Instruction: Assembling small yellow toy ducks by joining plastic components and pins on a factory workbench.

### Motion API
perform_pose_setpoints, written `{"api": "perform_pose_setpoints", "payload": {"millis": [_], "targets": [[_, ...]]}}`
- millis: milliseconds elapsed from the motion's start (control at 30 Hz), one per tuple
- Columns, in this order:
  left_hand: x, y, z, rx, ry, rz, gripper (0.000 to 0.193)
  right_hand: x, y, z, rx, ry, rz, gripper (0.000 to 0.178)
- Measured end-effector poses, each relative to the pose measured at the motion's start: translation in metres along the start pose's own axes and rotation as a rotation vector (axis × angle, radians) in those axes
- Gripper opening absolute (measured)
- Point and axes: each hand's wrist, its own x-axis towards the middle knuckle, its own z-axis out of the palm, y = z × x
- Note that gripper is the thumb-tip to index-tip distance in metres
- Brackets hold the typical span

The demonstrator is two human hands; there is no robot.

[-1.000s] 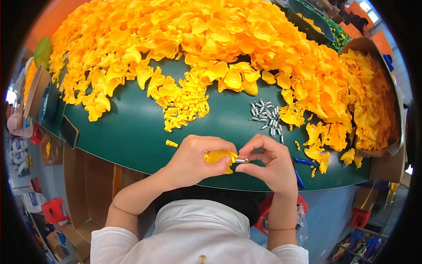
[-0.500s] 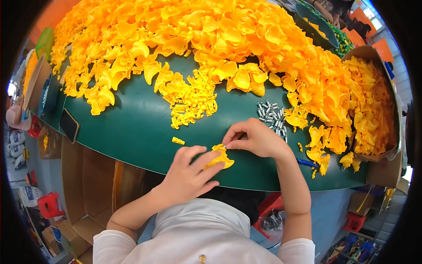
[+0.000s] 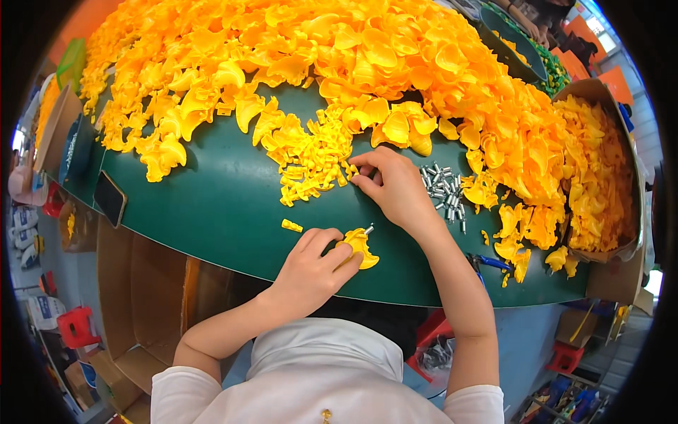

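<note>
Your right hand (image 3: 395, 182) has left the held part and swung to the far side, up to the small yellow pieces (image 3: 311, 173), while your left hand (image 3: 314, 267) has stayed near the table's edge and drawn its fingers in. Under you is the green table (image 3: 205, 205), its near rim curving across, and along its far side sprawls a huge yellow heap (image 3: 395, 49). Over on the left there's a dark flat device (image 3: 111, 199) at the rim; on the right, a cardboard box (image 3: 616, 274) brimming with yellow parts. Look to the far right: a deep green tray (image 3: 540, 65), and beyond it another person's hand (image 3: 534, 32). Down on the floor at left, a red stool (image 3: 76, 328).

Now to your grip! Your left fingers are closed over the left part of the yellow shell (image 3: 362, 247), its right part in plain sight beyond them, and a metal pin (image 3: 369, 229) pokes up at its far edge. Your right thumb and forefinger are narrow, nearly together, right at the heap's right edge; yellow shows at the tips, but you can't tell from here whether a piece is pinched. Just right of that hand lie the loose metal pins (image 3: 443, 187); nearer, by your right forearm, the blue-handled tool (image 3: 494, 262). One lone yellow piece (image 3: 292, 225) sits beyond your left hand.
</note>
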Motion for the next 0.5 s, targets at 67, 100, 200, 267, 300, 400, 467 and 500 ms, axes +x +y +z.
{"api": "perform_pose_setpoints", "payload": {"millis": [67, 100, 200, 267, 300, 400, 467, 500], "targets": [[0.000, 0.003, 0.001, 0.023, 0.013, -0.007, 0.027, 0.000, 0.002, -0.005, 0.050, -0.068, 0.043, 0.024], [-0.001, 0.003, 0.002, 0.049, 0.027, -0.017, 0.029, 0.000, 0.003, -0.008, 0.102, -0.137, 0.082, 0.025], [0.000, 0.004, 0.004, 0.034, 0.028, -0.022, 0.030, -0.012, 0.003, -0.034, 0.626, -0.331, 0.277, 0.028], [0.002, 0.006, 0.007, 0.032, 0.034, -0.043, 0.030, -0.032, 0.012, -0.045, 0.818, -0.368, 0.339, 0.028], [0.001, 0.006, 0.008, 0.027, 0.035, -0.043, 0.031, -0.042, 0.014, -0.048, 1.014, -0.380, 0.404, 0.029], [0.002, 0.009, 0.009, -0.043, 0.015, -0.133, 0.032, -0.060, 0.019, -0.043, 1.160, -0.350, 0.450, 0.023], [0.005, 0.013, 0.006, -0.088, 0.001, -0.151, 0.034, -0.066, 0.020, -0.043, 1.155, -0.299, 0.461, 0.021], [0.006, 0.015, 0.005, -0.122, -0.007, -0.180, 0.035, -0.069, 0.020, -0.043, 1.157, -0.298, 0.465, 0.021]]}}
